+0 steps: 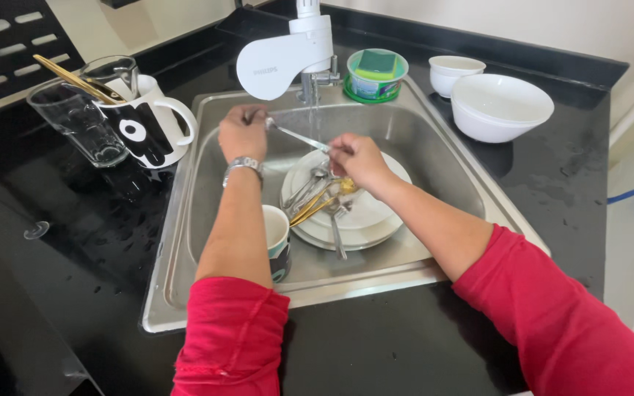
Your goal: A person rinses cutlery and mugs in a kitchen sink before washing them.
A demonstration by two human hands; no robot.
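My left hand (242, 132) grips one end of a silver utensil (299, 136) and holds it under the running water from the white tap (288, 55). At the utensil's other end my right hand (359, 161) pinches it with the fingertips. Both hands hover over the steel sink (442, 158). Below them lies a stack of white plates (368, 216) with several silver and gold pieces of cutlery (317, 198) on top. A cup (279, 242) stands in the sink beside my left forearm.
On the black counter left of the sink stand a black-and-white mug (148, 125) holding gold cutlery and a clear glass (75, 121). Two white bowls (500, 106) sit at the right. A round tub with a green sponge (376, 73) rests behind the sink.
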